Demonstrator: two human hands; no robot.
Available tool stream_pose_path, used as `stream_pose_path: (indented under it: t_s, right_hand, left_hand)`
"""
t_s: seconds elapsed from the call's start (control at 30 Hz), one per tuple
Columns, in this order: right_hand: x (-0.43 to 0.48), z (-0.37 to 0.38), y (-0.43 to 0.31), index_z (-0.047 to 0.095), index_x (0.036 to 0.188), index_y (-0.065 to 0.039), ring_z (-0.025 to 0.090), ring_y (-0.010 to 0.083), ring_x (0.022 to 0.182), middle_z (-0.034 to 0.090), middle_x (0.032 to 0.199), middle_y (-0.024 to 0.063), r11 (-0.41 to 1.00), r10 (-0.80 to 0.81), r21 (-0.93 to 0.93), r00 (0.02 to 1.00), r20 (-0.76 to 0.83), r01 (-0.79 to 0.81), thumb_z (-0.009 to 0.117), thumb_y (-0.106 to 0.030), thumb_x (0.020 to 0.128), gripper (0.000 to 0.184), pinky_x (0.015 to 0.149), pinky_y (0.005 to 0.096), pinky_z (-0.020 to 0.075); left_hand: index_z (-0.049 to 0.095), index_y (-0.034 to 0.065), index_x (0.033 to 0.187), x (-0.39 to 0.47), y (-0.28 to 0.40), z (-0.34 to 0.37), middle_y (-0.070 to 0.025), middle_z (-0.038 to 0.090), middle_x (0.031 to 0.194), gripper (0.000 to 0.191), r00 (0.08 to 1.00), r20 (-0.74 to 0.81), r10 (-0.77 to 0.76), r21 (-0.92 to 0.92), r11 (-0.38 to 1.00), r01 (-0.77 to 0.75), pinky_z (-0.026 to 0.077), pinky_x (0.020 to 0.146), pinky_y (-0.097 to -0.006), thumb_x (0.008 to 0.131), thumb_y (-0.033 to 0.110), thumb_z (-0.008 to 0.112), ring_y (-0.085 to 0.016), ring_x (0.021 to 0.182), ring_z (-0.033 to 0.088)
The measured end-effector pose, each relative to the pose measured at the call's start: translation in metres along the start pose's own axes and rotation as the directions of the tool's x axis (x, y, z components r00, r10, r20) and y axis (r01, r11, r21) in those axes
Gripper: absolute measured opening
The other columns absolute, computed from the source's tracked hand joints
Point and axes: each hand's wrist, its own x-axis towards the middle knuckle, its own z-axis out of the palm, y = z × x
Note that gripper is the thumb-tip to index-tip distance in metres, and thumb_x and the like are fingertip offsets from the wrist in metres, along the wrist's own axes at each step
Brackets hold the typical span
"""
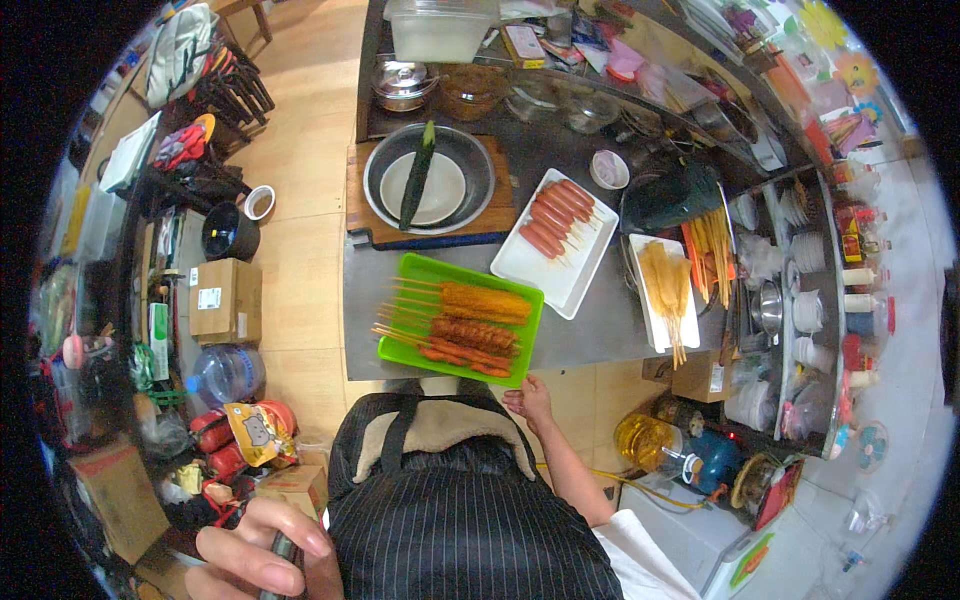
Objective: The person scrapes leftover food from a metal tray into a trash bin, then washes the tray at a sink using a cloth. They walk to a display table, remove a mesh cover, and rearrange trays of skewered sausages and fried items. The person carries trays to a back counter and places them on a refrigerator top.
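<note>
At the lower left, close to the camera, my left hand (259, 551) has its fingers curled around a dark rod-like object (283, 551), mostly hidden. My right hand (531, 403) is at the near right corner of a bright green tray (409, 270), fingers slightly bent and apart; contact with the rim is unclear. The tray lies at the counter's front edge. In it are yellowish skewers (484, 301), brown coated skewers (472, 335) and reddish skewers (465, 357), sticks pointing left. Behind it to the right, a white tray (525, 281) holds sausages on sticks (555, 214).
A cucumber (420, 176) lies across a bowl inside a metal basin (480, 146), on a wooden board (360, 187). To the right, a white tray (660, 345) holds pale skewers (664, 277). A box (225, 300) and a water bottle (229, 375) stand left; an oil jug (645, 442) stands lower right.
</note>
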Motion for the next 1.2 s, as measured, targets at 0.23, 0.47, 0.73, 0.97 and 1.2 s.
stream_pose_path:
  t_s: [0.23,0.47,0.73,0.97,1.2]
  right_hand:
    - [-0.001,0.034,0.004,0.033,0.132,-0.011,0.066,0.0252,0.074,0.062,0.098,0.014,0.957,-0.102,0.259,0.989,-0.109,0.127,0.041,-0.004,0.095,0.038,0.062,0.0348,0.0537]
    - [0.001,0.042,0.009,0.039,0.128,-0.008,0.065,0.023,0.067,0.063,0.094,0.0137,0.971,-0.087,0.209,0.983,-0.161,0.12,0.042,0.001,0.092,0.037,0.056,0.032,0.0534]
    - [-0.01,0.087,0.007,0.05,0.109,-0.001,0.062,0.0204,0.053,0.064,0.073,0.0125,0.947,-0.186,0.192,0.926,-0.329,0.258,0.054,-0.01,0.086,0.025,0.045,0.0311,0.0467]
    - [0.003,0.126,0.038,0.052,0.11,0.004,0.063,0.0264,0.053,0.064,0.075,0.0186,0.891,0.151,0.454,0.941,-0.304,0.004,0.046,-0.038,0.095,0.045,0.047,0.0354,0.0516]
    - [0.022,0.104,0.039,0.049,0.105,-0.002,0.053,0.0218,0.069,0.059,0.089,0.0115,0.993,0.009,0.099,0.825,-0.565,0.057,0.037,-0.035,0.098,0.036,0.062,0.0426,0.0431]
  left_hand:
    - [0.05,0.024,0.128,-0.002,0.01,-0.029,-0.0022,0.046,0.13,0.039,0.997,-0.049,-0.064,-0.016,0.998,0.064,0.043,0.071,-0.0482,0.091,0.036,0.043,-0.029,0.106,0.047]
    - [0.051,0.0231,0.127,-0.001,0.011,-0.05,-0.0041,0.046,0.129,0.039,1.0,-0.001,-0.019,0.002,1.0,0.019,0.043,0.07,-0.0485,0.091,0.037,0.044,-0.03,0.106,0.046]
    - [0.054,0.0137,0.12,0.018,-0.014,-0.042,-0.0156,0.05,0.121,0.043,0.997,0.076,-0.003,-0.366,0.93,0.031,0.046,0.071,-0.046,0.092,0.043,0.038,-0.035,0.096,0.051]
    - [0.052,0.0094,0.116,0.046,-0.046,0.017,-0.0167,0.057,0.106,0.041,0.909,0.416,0.001,-0.68,0.664,0.31,0.048,0.067,-0.0464,0.093,0.041,0.042,-0.033,0.088,0.057]
    - [0.052,0.0159,0.117,0.058,-0.041,0.079,-0.0126,0.056,0.106,0.028,0.766,0.638,0.071,-0.661,0.561,0.498,0.049,0.068,-0.0508,0.094,0.032,0.045,-0.034,0.088,0.057]
